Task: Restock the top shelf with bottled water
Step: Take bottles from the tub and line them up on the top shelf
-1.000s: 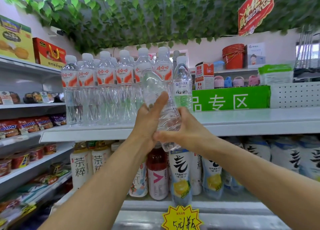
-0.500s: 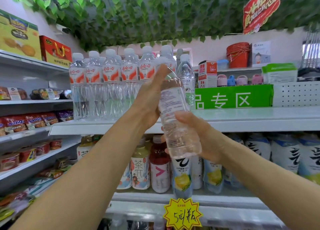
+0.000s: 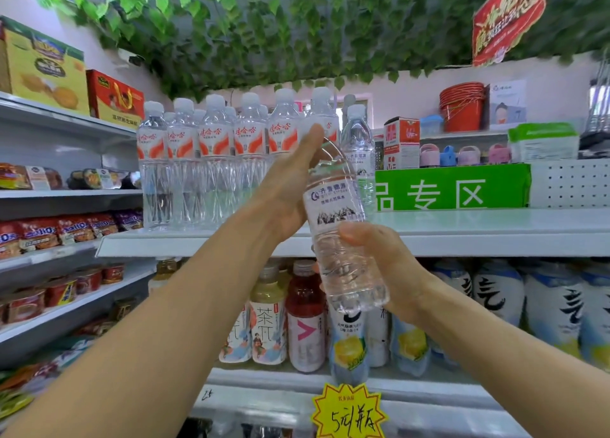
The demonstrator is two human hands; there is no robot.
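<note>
A clear water bottle (image 3: 336, 219) is gripped low by the right hand (image 3: 383, 269), steadied by the flat-fingered left hand (image 3: 290, 190), before the top shelf (image 3: 462, 236) (its cap hidden); red-labelled bottles (image 3: 214, 160) are ranked just left.

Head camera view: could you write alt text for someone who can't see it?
Two bare hands hold a clear water bottle tilted before the white top shelf: the right hand grips its lower part, the left hand lies flat along its upper side. Red-labelled water bottles stand in rows on the shelf's left.
</note>
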